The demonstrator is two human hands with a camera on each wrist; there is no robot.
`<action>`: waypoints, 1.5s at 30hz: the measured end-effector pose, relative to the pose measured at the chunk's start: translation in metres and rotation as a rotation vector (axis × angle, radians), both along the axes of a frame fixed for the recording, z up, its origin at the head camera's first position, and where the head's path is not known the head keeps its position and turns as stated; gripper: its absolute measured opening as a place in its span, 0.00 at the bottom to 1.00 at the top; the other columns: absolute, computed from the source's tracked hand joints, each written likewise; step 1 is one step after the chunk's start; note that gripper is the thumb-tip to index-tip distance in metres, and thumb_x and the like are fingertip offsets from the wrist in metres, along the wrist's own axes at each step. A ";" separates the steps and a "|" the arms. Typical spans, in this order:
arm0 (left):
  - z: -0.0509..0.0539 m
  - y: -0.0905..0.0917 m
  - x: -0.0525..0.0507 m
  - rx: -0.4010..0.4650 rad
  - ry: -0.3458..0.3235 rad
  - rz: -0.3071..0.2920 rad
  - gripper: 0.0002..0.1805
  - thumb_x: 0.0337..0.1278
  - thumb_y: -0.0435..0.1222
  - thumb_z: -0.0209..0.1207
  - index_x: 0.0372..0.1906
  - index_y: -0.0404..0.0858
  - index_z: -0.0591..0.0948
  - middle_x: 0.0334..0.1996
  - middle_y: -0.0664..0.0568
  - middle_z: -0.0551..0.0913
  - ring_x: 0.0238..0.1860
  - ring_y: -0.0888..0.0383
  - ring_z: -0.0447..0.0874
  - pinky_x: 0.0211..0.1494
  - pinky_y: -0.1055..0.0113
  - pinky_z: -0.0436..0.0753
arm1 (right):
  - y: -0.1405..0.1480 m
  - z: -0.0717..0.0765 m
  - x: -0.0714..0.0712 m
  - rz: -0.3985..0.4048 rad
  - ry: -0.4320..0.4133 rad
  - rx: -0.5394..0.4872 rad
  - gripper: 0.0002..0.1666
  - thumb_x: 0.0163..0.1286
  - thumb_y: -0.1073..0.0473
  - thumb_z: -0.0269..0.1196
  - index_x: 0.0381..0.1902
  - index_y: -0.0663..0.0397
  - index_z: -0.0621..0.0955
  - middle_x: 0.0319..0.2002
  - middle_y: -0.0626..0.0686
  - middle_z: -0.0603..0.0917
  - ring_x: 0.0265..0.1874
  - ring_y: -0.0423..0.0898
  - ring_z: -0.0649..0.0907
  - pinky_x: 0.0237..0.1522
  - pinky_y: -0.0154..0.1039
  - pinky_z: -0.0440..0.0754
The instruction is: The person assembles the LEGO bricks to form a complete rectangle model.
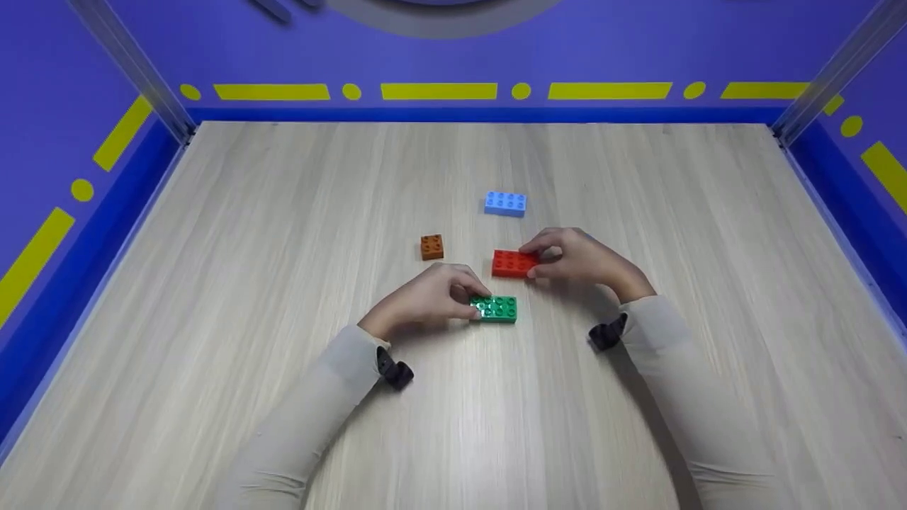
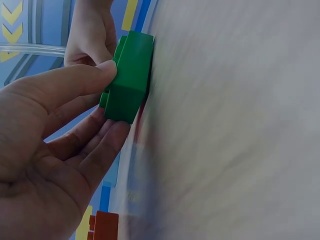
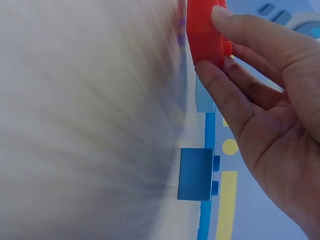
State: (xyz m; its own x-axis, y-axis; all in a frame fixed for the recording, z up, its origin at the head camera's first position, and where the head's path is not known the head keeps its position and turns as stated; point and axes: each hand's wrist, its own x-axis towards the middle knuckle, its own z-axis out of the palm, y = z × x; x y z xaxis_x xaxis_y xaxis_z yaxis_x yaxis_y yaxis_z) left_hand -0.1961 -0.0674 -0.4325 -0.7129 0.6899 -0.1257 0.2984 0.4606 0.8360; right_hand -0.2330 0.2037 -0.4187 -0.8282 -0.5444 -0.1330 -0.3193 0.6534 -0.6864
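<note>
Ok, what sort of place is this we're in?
Probably a booth set up for tabletop work: a pale wood-grain table is bordered on three visible sides by yellow-marked, purple-blue flat panels, with straight grey posts at its two far corners.

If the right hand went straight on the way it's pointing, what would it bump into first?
The right hand pinches the red brick; beyond it, the small orange brick looks next in line. The left hand lies close to that path and might get brushed first; heights are hard to judge.
</note>
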 end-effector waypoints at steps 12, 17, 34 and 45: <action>0.000 -0.010 -0.005 -0.002 0.023 0.050 0.16 0.51 0.32 0.68 0.48 0.40 0.86 0.46 0.52 0.83 0.45 0.58 0.82 0.53 0.65 0.80 | 0.009 -0.001 0.004 0.030 0.022 -0.041 0.22 0.59 0.63 0.70 0.53 0.57 0.83 0.50 0.57 0.83 0.53 0.52 0.80 0.60 0.52 0.75; 0.000 -0.012 -0.006 -0.013 0.022 0.065 0.16 0.51 0.33 0.68 0.48 0.40 0.86 0.46 0.53 0.83 0.45 0.59 0.82 0.51 0.66 0.80 | 0.012 -0.001 0.006 0.021 0.011 -0.048 0.22 0.58 0.63 0.70 0.52 0.57 0.84 0.49 0.57 0.84 0.52 0.51 0.80 0.58 0.52 0.76; 0.001 -0.012 -0.015 0.002 0.049 0.069 0.16 0.52 0.32 0.67 0.48 0.38 0.85 0.46 0.49 0.83 0.47 0.56 0.82 0.55 0.63 0.80 | 0.021 -0.004 0.012 0.029 0.002 -0.015 0.22 0.58 0.61 0.70 0.52 0.55 0.84 0.50 0.55 0.83 0.54 0.52 0.78 0.57 0.51 0.78; -0.002 -0.011 -0.018 0.002 0.046 0.090 0.16 0.53 0.32 0.67 0.49 0.38 0.85 0.46 0.51 0.83 0.49 0.57 0.80 0.56 0.63 0.79 | 0.024 -0.006 0.016 0.047 0.021 -0.011 0.22 0.57 0.61 0.71 0.51 0.53 0.84 0.49 0.53 0.84 0.52 0.51 0.79 0.56 0.52 0.78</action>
State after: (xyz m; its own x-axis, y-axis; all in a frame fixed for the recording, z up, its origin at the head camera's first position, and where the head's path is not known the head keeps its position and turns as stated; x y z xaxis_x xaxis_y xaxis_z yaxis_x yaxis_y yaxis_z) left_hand -0.2144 -0.0780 -0.4348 -0.7771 0.6230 -0.0896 0.2941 0.4852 0.8235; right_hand -0.2172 0.2278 -0.4243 -0.8041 -0.5843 -0.1097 -0.3639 0.6296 -0.6864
